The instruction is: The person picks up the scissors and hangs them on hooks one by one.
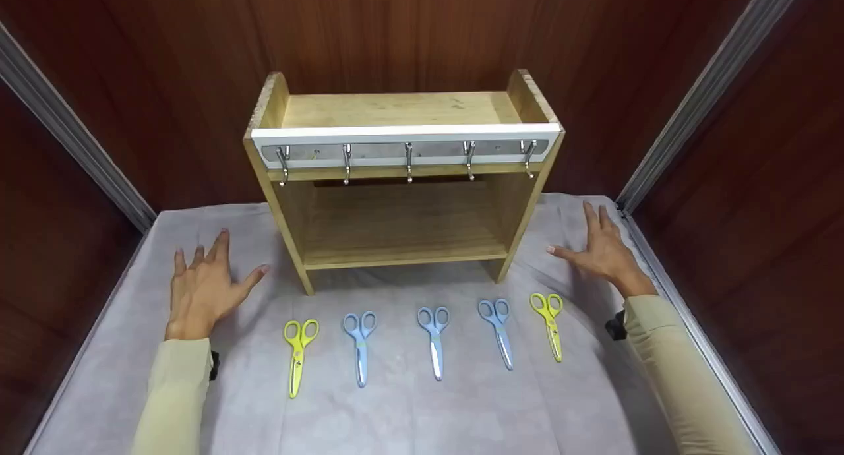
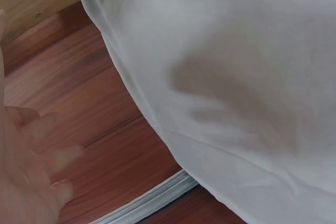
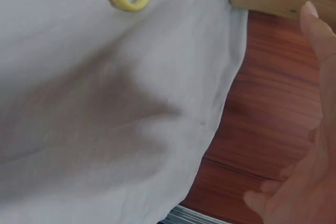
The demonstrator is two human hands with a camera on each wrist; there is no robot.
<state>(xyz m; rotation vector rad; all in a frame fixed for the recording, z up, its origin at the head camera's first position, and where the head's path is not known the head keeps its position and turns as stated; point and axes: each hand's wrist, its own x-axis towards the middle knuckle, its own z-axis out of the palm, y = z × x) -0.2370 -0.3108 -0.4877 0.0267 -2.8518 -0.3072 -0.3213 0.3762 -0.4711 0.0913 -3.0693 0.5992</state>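
My left hand point(image 1: 203, 290) is spread over the cloth to the left of a wooden rack point(image 1: 409, 265), with nothing in it. On the rack's other side my right hand point(image 1: 603, 250) is also spread and holds nothing. A row of scissors lies on the cloth in front of the rack: yellow scissors point(image 1: 296, 363) at the left end, blue scissors point(image 1: 361, 349), more blue scissors point(image 1: 435, 346) in the middle, another blue scissors point(image 1: 501, 339), and yellow scissors point(image 1: 552, 333) nearest my right hand. In the right wrist view, a yellow handle loop point(image 3: 127, 3) shows near the top.
A metal strip with several hooks point(image 1: 409, 153) runs along the rack's white front rail point(image 1: 409, 134). Grey-white cloth point(image 1: 395, 422) covers the table. Dark wood panels point(image 1: 409, 33) stand behind and at both sides, with metal corner strips point(image 1: 712, 86).
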